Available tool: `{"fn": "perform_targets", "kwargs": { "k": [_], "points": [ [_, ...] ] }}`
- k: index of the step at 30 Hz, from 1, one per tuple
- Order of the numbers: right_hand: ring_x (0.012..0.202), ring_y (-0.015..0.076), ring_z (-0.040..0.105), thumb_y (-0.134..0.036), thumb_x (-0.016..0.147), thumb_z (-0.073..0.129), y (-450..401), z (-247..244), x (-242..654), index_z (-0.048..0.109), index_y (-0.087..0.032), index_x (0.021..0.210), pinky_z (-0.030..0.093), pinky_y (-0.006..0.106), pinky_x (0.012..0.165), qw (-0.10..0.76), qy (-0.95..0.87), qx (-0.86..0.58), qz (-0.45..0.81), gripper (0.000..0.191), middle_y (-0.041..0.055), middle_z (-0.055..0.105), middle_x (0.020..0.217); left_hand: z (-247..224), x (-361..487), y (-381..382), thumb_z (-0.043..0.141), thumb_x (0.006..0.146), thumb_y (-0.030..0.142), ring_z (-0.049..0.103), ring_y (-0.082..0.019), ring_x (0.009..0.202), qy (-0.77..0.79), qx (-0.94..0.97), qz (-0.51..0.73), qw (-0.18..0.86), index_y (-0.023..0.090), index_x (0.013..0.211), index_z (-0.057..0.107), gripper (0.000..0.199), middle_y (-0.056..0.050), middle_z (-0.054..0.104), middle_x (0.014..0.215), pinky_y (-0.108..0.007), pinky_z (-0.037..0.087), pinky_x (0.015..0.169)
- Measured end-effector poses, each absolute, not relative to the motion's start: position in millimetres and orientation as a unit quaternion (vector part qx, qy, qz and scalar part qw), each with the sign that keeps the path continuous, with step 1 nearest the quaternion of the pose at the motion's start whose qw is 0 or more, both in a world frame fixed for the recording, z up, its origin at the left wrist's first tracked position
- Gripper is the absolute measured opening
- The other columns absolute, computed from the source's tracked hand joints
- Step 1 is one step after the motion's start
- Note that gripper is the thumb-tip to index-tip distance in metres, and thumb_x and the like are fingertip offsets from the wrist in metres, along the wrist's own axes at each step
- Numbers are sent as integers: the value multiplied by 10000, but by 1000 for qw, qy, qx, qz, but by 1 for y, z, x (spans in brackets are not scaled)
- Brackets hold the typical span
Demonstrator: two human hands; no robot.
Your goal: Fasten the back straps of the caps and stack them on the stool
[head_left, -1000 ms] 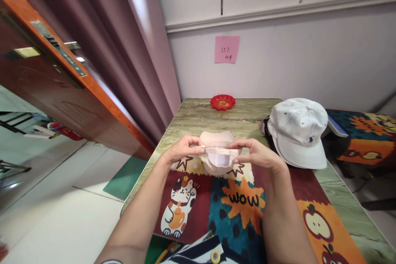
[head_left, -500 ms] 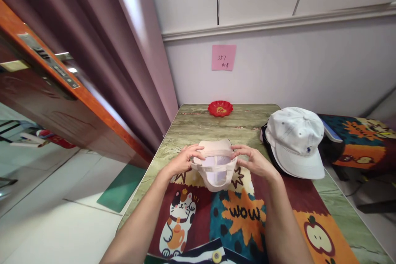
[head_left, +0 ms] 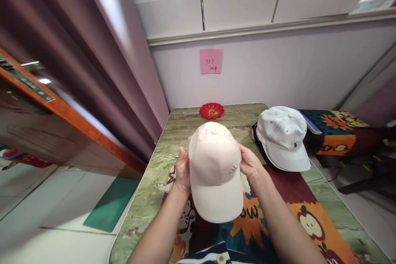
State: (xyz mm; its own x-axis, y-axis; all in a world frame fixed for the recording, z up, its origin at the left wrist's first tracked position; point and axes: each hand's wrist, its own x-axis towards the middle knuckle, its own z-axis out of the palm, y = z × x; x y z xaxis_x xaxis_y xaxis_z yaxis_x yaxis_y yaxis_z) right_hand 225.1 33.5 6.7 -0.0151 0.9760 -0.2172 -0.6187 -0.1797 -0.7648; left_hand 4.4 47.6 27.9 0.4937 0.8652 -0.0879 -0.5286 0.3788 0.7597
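Observation:
A pale pink baseball cap (head_left: 213, 159) is held up over the table, crown facing me and brim pointing down towards my body. A small stripe logo shows at its right front. My left hand (head_left: 182, 172) is against the cap's left side, thumb raised, the other fingers hidden behind the cap. On the opposite side my right hand (head_left: 250, 166) grips the cap's edge, its fingertips partly out of sight. Right of my hands, a white cap (head_left: 280, 132) with a small dark blue emblem sits on top of darker headwear.
The wood-patterned table (head_left: 148, 189) carries a colourful printed mat (head_left: 309, 222). A red scalloped dish (head_left: 212, 111) stands at the far edge, below a pink note (head_left: 210, 61) on the wall. Left of the table are a curtain (head_left: 123, 74) and a wooden door (head_left: 102, 136).
The cap has turned over: its inside and back strap faced me before, now the outer crown and brim do. Both hands have shifted to its sides. The view has moved slightly right.

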Motion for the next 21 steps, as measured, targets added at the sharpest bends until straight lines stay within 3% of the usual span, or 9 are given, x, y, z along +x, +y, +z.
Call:
{"fn": "perform_targets", "kwargs": {
  "k": [7,12,17,21],
  "points": [
    [1060,287,731,-540,857,676,-29,-23,212,673,-175,1000,619,411,861,582,-144,-278,750,392,114,782,1010,18,-1,57,582,822,715,673,-316,1172,229,326,409,821,226,1289,669,682,-91,774,1118,-438,512,1032],
    [1115,219,719,-294,859,736,-79,-31,175,702,-226,1067,595,327,974,648,-29,-291,703,221,45,775,1141,9,12,61,534,884,687,697,-292,1113,279,260,462,801,231,1244,694,603,-71,788,1056,-411,546,971],
    [1163,245,696,-260,795,785,-71,14,203,692,-250,1122,607,364,986,684,-70,-351,636,340,37,775,1139,-1,32,49,590,861,685,706,-246,1060,276,237,481,797,240,1145,723,545,-60,776,1084,-360,563,908],
    [1171,231,681,-246,764,794,-49,71,275,695,-248,1120,618,317,934,778,-126,-362,498,370,37,758,1185,-26,33,32,710,814,601,719,-212,853,357,357,397,767,180,1116,724,518,-100,770,1012,-335,570,800]
  ]
}}
